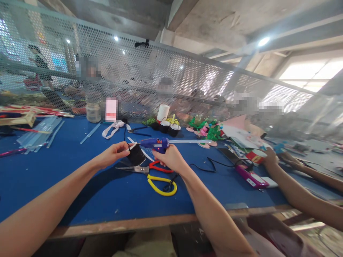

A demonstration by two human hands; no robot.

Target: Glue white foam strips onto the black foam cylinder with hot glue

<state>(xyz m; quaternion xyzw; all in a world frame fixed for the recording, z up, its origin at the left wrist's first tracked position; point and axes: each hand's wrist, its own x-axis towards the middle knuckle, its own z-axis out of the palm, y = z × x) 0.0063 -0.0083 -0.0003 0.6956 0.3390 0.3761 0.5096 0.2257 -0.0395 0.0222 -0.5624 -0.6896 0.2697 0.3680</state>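
My left hand [119, 152] pinches the edge of a small black cup-like piece [136, 156], where a white strip [133, 145] runs along the rim. In my right hand [171, 157] is a blue hot glue gun [154, 143], its nozzle pointing left at that rim. A long clear glue stick [190, 141] juts from the back of the gun. Just below both hands lie scissors [135, 169] with one red and one yellow handle, blades to the left. Whether nozzle and strip touch, I cannot tell.
Behind the hands are pliers [140, 133], white ribbon [111, 129] and small black-and-white pots [174, 127]. Clear glue sticks [40, 134] lie at left. At right, a co-worker's hand [270, 159] is at a red-and-white cup [256, 156], near a purple power strip [250, 177].
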